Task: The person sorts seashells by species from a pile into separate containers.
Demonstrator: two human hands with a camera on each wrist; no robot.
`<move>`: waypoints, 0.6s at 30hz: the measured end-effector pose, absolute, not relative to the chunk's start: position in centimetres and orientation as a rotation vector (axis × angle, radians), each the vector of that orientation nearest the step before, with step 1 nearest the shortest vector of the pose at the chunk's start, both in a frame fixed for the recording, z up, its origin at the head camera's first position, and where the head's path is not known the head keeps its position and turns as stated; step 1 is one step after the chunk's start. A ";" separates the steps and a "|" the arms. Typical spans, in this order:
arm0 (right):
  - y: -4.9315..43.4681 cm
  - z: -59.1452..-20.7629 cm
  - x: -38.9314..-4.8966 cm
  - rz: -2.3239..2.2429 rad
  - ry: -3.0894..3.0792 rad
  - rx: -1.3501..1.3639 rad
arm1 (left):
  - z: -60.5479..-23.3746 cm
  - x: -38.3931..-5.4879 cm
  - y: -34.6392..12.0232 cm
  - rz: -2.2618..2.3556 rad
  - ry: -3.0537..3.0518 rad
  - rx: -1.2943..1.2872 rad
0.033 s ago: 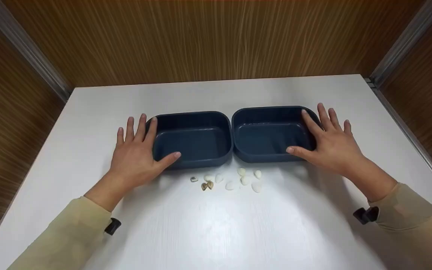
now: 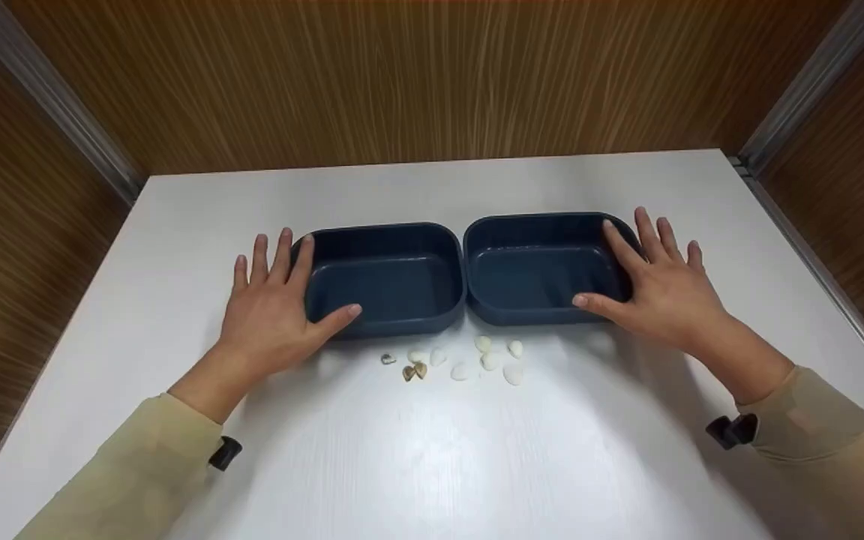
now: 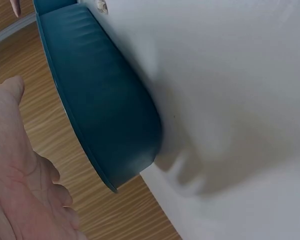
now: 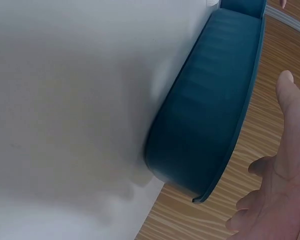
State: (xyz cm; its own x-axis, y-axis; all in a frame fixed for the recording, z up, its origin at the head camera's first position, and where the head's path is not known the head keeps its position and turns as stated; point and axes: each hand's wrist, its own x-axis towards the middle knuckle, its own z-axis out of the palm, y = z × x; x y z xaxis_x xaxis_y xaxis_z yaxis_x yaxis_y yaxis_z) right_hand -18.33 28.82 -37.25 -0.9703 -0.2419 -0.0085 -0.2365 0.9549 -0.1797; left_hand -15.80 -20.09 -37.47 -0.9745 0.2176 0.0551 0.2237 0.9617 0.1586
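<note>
Two dark blue rectangular bins stand side by side on the white table, the left bin [image 2: 402, 328] and the right bin [image 2: 537, 316]. My left hand [image 2: 263, 322] hovers over the left bin's outer end, its fingers straight and spread. Over the outer end of the right bin, my right hand [image 2: 672, 300] is spread the same way. Both wrist views show a gap between palm and bin. In front of the bins lie small shells: several whitish ones [image 2: 513, 373], two brown ones [image 2: 420, 370] and a dark-marked one [image 2: 388, 359]. Neither hand holds anything.
The white table [image 2: 432, 465] ends against a wood-grain back panel [image 2: 432, 82]. Similar panels rise at the left [image 2: 19, 150] and right [image 2: 844, 172], with metal strips at the corners. Small black devices [image 2: 732, 431] sit at both cuffs.
</note>
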 end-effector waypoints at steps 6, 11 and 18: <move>28.8 -36.9 -18.1 -0.312 3.090 -0.398 | -37.7 -15.8 -20.4 -0.270 -3.067 -0.337; 28.6 -36.7 -17.5 -0.458 3.113 -0.472 | -38.3 -15.9 -20.7 -0.322 -3.069 -0.341; 27.7 -36.2 -15.8 -0.817 3.079 -0.638 | -39.1 -16.2 -21.6 -0.403 -3.065 -0.352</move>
State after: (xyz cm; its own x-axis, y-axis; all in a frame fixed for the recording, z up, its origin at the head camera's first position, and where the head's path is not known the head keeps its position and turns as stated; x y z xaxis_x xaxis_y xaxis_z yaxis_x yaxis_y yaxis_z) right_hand -15.81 27.70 -36.19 -0.9175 -0.3443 0.1994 -0.3978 0.7971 -0.4543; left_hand -16.21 -21.58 -39.12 -0.9740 0.2188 0.0589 0.2266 0.9410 0.2515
